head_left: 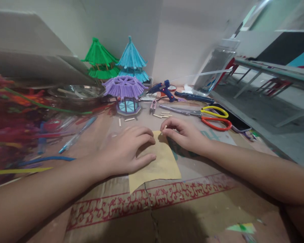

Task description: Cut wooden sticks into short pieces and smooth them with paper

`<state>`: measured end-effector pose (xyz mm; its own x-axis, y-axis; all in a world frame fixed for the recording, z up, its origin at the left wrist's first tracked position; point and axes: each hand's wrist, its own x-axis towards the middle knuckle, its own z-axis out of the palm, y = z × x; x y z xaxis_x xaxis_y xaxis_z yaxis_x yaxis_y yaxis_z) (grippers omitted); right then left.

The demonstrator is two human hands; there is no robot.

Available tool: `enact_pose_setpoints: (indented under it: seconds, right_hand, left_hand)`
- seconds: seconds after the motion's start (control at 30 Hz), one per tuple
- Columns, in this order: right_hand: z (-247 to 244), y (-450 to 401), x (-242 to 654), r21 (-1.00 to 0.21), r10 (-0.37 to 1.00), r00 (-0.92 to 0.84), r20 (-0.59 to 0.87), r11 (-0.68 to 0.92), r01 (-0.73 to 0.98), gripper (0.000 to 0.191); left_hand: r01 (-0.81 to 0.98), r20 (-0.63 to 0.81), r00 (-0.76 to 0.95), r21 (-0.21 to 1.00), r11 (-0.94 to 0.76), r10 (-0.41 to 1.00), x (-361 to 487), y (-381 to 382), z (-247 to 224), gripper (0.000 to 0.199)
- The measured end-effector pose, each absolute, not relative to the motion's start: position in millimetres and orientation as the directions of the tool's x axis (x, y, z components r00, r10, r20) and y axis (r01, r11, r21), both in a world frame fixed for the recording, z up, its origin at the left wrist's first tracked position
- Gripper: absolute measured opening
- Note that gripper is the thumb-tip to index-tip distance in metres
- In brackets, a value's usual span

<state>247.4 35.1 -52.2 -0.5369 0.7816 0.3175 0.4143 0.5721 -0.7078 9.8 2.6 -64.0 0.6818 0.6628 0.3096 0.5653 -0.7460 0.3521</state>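
Note:
My left hand point(131, 148) rests over a yellow sheet of paper point(164, 162), thumb and fingers apart, with nothing in its grip that I can see. At the sheet's top right, my right hand point(181, 133) pinches a short pale stick point(165, 128) between thumb and index finger, its lower end close to the paper. Beyond the hands lie several similar short sticks point(164, 114), with another one point(129, 119) nearer the small model pavilion point(126, 94) with a purple pipe-cleaner roof.
Scissors point(202, 113) with yellow and red handles, a phone point(232, 118), small snips point(153, 106) and a blue glue gun point(163, 89) lie behind. Green point(100, 55) and blue point(131, 57) roofed models stand at the wall. Left are a metal bowl point(77, 104) and blurred pipe cleaners point(12, 125).

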Motion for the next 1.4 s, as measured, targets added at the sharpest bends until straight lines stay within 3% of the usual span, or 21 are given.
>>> enact_pose_setpoints:
  seconds: [0.2,0.4,0.6,0.67,0.77,0.97,1.03,1.13,1.3,1.4]
  right_hand:
    - [-51.0,35.1,251.8,-0.586,0.711,-0.640,0.290,0.661,0.469,0.011]
    - [-48.8,8.1,247.0,-0.437,0.409,-0.875,0.259,0.857,0.271,0.015]
    - [-54.9,36.3,252.4,-0.038,0.383,-0.873,0.300,0.920,0.390,0.023]
    - [-55.0,42.4,255.3,0.033,0.391,-0.872,0.295,0.908,0.419,0.025]
    - [-54.8,38.5,255.3,-0.046,0.435,-0.850,0.296,0.896,0.442,0.021]
    - [-52.0,30.2,246.8,-0.513,0.600,-0.780,0.177,0.732,0.447,0.014]
    - [-50.7,31.2,246.4,-0.605,0.628,-0.760,0.167,0.674,0.424,0.016]
    - [-48.8,26.9,247.8,-0.606,0.637,-0.742,0.208,0.680,0.414,0.024]
    - [-48.7,16.4,247.9,-0.487,0.444,-0.869,0.218,0.821,0.297,0.029]
    - [-52.0,28.3,245.9,-0.385,0.457,-0.869,0.192,0.849,0.362,0.026]
  left_hand:
    - [0.611,0.245,0.667,0.362,-0.704,0.704,10.4,4.2,-66.6,0.047]
    - [0.632,0.233,0.663,0.336,-0.699,0.712,10.1,4.1,-68.3,0.052]
    - [0.655,0.213,0.661,0.304,-0.692,0.720,10.9,3.4,-66.3,0.052]
    - [0.661,0.205,0.658,0.303,-0.686,0.725,11.9,4.3,-66.3,0.054]
    - [0.660,0.202,0.660,0.305,-0.687,0.724,12.9,5.8,-66.7,0.054]
    - [0.643,0.225,0.664,0.315,-0.698,0.713,12.2,6.7,-68.2,0.049]
    - [0.642,0.228,0.662,0.319,-0.698,0.714,11.8,6.5,-68.7,0.049]
    - [0.644,0.222,0.660,0.325,-0.693,0.718,11.0,6.2,-69.4,0.051]
    - [0.649,0.220,0.654,0.328,-0.686,0.724,11.1,6.1,-69.4,0.052]
    - [0.659,0.210,0.655,0.310,-0.685,0.726,11.6,6.6,-68.9,0.052]
